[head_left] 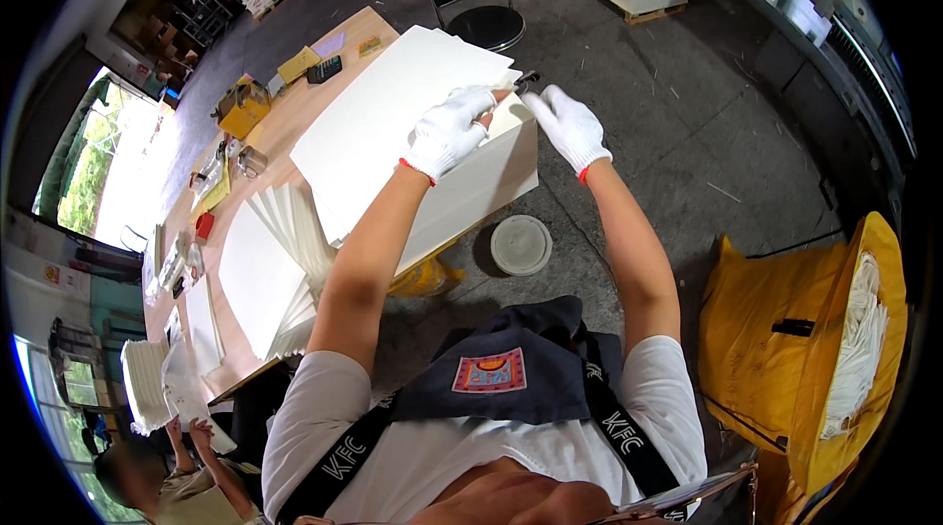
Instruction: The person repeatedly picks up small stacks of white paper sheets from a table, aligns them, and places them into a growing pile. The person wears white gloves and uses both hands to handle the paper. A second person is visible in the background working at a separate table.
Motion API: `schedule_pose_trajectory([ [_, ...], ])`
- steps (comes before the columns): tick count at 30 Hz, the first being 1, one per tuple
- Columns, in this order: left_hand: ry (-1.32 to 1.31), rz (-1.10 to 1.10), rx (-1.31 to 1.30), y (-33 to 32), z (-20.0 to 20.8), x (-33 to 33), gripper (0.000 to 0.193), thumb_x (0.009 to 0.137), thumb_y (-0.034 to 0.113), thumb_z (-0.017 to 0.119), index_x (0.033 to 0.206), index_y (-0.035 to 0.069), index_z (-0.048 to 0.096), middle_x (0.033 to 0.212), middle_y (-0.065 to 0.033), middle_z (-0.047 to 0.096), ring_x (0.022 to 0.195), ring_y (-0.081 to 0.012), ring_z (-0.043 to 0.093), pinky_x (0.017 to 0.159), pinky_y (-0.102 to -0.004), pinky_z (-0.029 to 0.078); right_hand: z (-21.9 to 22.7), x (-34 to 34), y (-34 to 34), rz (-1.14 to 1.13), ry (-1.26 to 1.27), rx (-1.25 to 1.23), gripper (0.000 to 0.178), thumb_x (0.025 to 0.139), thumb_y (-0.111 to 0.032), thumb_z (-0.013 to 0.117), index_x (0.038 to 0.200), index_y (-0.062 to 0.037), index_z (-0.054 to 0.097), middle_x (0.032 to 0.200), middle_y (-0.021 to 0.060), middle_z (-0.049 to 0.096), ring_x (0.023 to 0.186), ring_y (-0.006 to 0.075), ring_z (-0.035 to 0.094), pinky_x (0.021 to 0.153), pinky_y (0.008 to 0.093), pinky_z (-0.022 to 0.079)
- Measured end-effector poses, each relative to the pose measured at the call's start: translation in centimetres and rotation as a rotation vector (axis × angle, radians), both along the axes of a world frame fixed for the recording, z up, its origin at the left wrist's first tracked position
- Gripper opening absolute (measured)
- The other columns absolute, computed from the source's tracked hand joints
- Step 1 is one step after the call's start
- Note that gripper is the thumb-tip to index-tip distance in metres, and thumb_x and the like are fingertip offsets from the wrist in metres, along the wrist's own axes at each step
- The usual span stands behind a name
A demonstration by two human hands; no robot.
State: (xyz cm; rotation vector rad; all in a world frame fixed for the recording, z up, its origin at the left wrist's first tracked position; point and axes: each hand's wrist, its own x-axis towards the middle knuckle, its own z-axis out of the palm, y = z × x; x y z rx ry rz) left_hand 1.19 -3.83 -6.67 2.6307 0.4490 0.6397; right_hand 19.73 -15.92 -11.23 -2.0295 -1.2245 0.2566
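A tall stack of large white paper sheets (383,122) lies on the wooden table, its sheets slightly fanned at the far edge. My left hand (452,134), in a white glove with bare fingertips, rests on the stack's right end, its fingers curled at the sheets' corner. My right hand (570,129), gloved in white too, is just off that corner with fingers bent and close together. Between the two hands' fingertips shows a small dark object (527,81); its kind is unclear, and what the right fingers grip is partly hidden.
Fanned white sheets (270,265) lie nearer on the table (285,142), with a calculator (324,69) and yellow box (243,108) beyond. A round lidded bucket (521,245) and yellow sack (786,329) stand on the floor. Another person's hands (192,432) hold papers at lower left.
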Motion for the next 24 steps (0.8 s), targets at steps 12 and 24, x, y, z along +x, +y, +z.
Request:
schedule_pose_trajectory([
  [12, 0.061, -0.047, 0.140, -0.2, 0.4, -0.3, 0.030, 0.089, 0.018, 0.069, 0.119, 0.019, 0.070, 0.137, -0.0140, 0.062, 0.124, -0.0320, 0.060, 0.104, -0.0379, 0.050, -0.3, -0.9, 1.0, -0.005, -0.253, 0.099, 0.032, 0.100, -0.043, 0.052, 0.098, -0.0121, 0.060, 0.083, 0.0178, 0.068, 0.083, 0.0392, 0.068, 0.070, 0.0525, 0.051],
  [24, -0.029, -0.073, 0.252, 0.4, -0.6, -0.3, 0.039, 0.086, 0.017, 0.065, 0.125, 0.021, 0.070, 0.119, -0.0069, 0.070, 0.114, -0.0274, 0.064, 0.094, -0.0381, 0.055, -1.0, -2.5, -0.3, 0.035, -0.459, 0.427, 0.037, 0.093, -0.048, 0.060, 0.102, -0.0123, 0.067, 0.113, 0.0136, 0.067, 0.104, 0.0355, 0.064, 0.088, 0.0487, 0.050],
])
